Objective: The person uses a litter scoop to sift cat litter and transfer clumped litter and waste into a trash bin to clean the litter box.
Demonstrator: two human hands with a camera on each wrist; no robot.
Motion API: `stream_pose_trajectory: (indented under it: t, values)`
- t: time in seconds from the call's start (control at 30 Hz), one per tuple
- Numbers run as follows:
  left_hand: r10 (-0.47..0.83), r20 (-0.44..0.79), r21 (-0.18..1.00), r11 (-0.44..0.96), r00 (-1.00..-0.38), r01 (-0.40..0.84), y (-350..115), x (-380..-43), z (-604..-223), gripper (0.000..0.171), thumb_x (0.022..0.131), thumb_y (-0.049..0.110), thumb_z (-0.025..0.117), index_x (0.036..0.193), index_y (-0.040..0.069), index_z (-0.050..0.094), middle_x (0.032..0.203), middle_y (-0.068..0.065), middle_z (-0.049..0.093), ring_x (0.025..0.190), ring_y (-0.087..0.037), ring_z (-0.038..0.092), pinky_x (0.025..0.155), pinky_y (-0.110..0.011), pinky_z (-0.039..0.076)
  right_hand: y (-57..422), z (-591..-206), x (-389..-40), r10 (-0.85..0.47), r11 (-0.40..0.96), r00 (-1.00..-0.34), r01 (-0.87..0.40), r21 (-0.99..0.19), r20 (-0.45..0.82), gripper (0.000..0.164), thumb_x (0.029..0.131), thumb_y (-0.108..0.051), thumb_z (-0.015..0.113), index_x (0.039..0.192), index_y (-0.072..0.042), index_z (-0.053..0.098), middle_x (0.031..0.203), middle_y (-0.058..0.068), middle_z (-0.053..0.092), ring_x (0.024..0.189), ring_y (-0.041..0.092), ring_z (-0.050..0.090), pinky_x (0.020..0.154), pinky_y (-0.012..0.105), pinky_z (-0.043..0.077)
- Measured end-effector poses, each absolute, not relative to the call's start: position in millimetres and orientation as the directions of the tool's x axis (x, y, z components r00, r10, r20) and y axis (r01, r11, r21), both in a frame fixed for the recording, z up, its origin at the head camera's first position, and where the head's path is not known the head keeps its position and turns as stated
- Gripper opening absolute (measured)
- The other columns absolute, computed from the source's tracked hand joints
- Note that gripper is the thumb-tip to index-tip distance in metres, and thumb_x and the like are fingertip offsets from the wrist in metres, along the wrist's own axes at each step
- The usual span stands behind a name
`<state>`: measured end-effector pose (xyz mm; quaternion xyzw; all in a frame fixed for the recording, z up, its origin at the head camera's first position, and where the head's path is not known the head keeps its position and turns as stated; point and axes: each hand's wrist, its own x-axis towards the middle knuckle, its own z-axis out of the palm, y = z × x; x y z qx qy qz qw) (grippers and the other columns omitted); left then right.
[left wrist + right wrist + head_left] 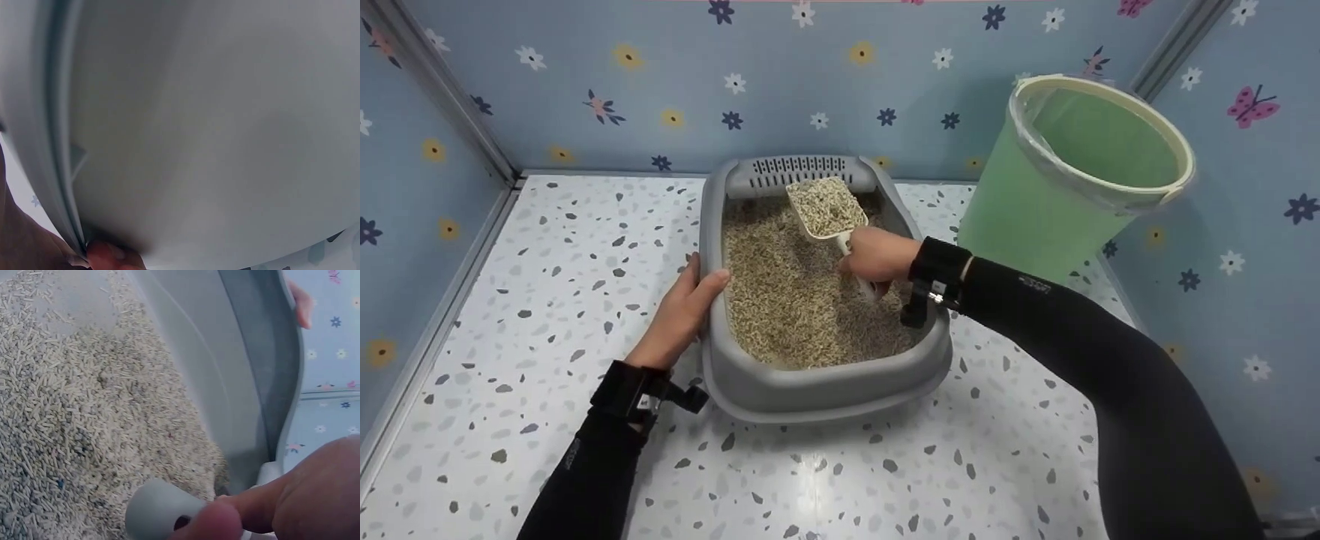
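Note:
A grey litter box (825, 390) filled with tan pellet litter (780, 300) stands on the floor. My right hand (881, 255) grips the handle of a litter scoop (840, 238), its pan heaped with pellets over the far part of the box. Seen from the right wrist, the pale end of the scoop handle (154, 509) sticks out past the thumb. At the box's left side my left hand (682, 311) holds the rim, thumb on top and fingers outside. A fingertip (112, 256) shows under the rim's lip in the left wrist view, beside the grey outer wall (225, 140).
A green bin (1020, 210) with a cream rim and a clear liner stands to the right, behind my right forearm. Flower-patterned walls (780, 97) enclose the back and sides. The floor (555, 360) is white with grey speckles.

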<state>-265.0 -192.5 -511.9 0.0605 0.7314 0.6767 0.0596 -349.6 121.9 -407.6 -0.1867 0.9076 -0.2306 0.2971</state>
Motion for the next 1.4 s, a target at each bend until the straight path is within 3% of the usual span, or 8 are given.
stream_pose_trajectory:
  t: [0.1, 0.3, 0.53, 0.7, 0.77, 1.0, 1.23, 1.4]
  values:
    - [0.155, -0.019, 0.997, 0.082, -0.988, -0.006, -194, -264, -513, 0.088, 0.114, 0.049, 0.057, 0.18, 0.015, 0.012, 0.169, -0.024, 0.038, 0.147, -0.041, 0.047, 0.123, -0.041, 0.039, 124, -406, -346, -0.48, 0.821, -0.763, -0.217, -0.528, -0.433, 0.041, 0.114, -0.009, 0.054, 0.074, -0.005, 0.063, 0.051, 0.001, 0.06, 0.04, 0.01, 0.057, 0.047, 0.024, 0.049]
    - [0.148, -0.029, 0.996, 0.084, -0.988, -0.017, -192, -262, -516, 0.081, 0.114, 0.05, 0.056, 0.178, 0.015, 0.022, 0.145, -0.028, 0.05, 0.13, -0.048, 0.055, 0.106, -0.034, 0.051, 130, -402, -336, -0.492, 0.839, -0.758, -0.281, -0.467, -0.428, 0.047, 0.113, -0.009, 0.051, 0.072, 0.002, 0.071, 0.048, -0.002, 0.057, 0.039, 0.009, 0.054, 0.047, 0.023, 0.045]
    - [0.165, -0.034, 0.998, 0.066, -0.986, -0.023, -184, -261, -520, 0.09, 0.113, 0.048, 0.057, 0.18, 0.013, 0.008, 0.173, -0.026, 0.033, 0.148, -0.039, 0.048, 0.127, -0.043, 0.037, 134, -392, -329, -0.472, 0.864, -0.748, -0.287, -0.412, -0.467, 0.048, 0.112, -0.01, 0.054, 0.068, -0.003, 0.071, 0.05, 0.0, 0.059, 0.04, 0.011, 0.055, 0.046, 0.024, 0.046]
    - [0.16, -0.037, 0.997, 0.071, -0.987, -0.026, -183, -261, -519, 0.092, 0.113, 0.049, 0.057, 0.18, 0.012, 0.006, 0.18, -0.022, 0.024, 0.155, -0.036, 0.041, 0.133, -0.046, 0.029, 131, -384, -330, -0.479, 0.855, -0.741, -0.271, -0.443, -0.471, 0.047, 0.112, -0.013, 0.06, 0.068, -0.003, 0.073, 0.051, 0.0, 0.062, 0.041, 0.011, 0.056, 0.045, 0.023, 0.047]
    - [0.153, -0.034, 0.998, 0.065, -0.988, -0.024, -183, -262, -519, 0.09, 0.113, 0.047, 0.058, 0.18, 0.011, 0.01, 0.175, -0.025, 0.031, 0.152, -0.04, 0.043, 0.131, -0.049, 0.03, 132, -379, -328, -0.48, 0.85, -0.74, -0.258, -0.459, -0.471, 0.047, 0.113, -0.016, 0.061, 0.069, -0.004, 0.073, 0.052, 0.001, 0.063, 0.042, 0.011, 0.057, 0.046, 0.023, 0.048]
    - [0.17, -0.024, 0.997, 0.081, -0.985, -0.01, -184, -264, -515, 0.091, 0.113, 0.049, 0.055, 0.18, 0.013, 0.006, 0.181, -0.019, 0.023, 0.159, -0.03, 0.034, 0.132, -0.04, 0.025, 141, -352, -315, -0.439, 0.884, -0.739, -0.252, -0.394, -0.511, 0.046, 0.116, -0.019, 0.055, 0.074, -0.007, 0.069, 0.056, 0.003, 0.063, 0.044, 0.014, 0.052, 0.047, 0.027, 0.046]
    - [0.141, -0.03, 0.997, 0.074, -0.99, -0.019, -194, -262, -515, 0.085, 0.113, 0.051, 0.057, 0.179, 0.012, 0.019, 0.151, -0.032, 0.047, 0.132, -0.047, 0.055, 0.108, -0.035, 0.049, 132, -341, -313, -0.448, 0.879, -0.749, -0.27, -0.394, -0.488, 0.043, 0.117, -0.023, 0.055, 0.078, -0.007, 0.067, 0.059, 0.001, 0.062, 0.047, 0.013, 0.052, 0.048, 0.026, 0.048]
    - [0.142, -0.014, 0.998, 0.063, -0.99, -0.005, -194, -263, -515, 0.089, 0.114, 0.048, 0.056, 0.18, 0.012, 0.009, 0.176, -0.026, 0.029, 0.153, -0.037, 0.042, 0.128, -0.042, 0.034, 132, -340, -310, -0.461, 0.873, -0.752, -0.288, -0.395, -0.471, 0.041, 0.117, -0.023, 0.054, 0.082, -0.006, 0.069, 0.06, 0.001, 0.063, 0.048, 0.012, 0.052, 0.05, 0.026, 0.048]
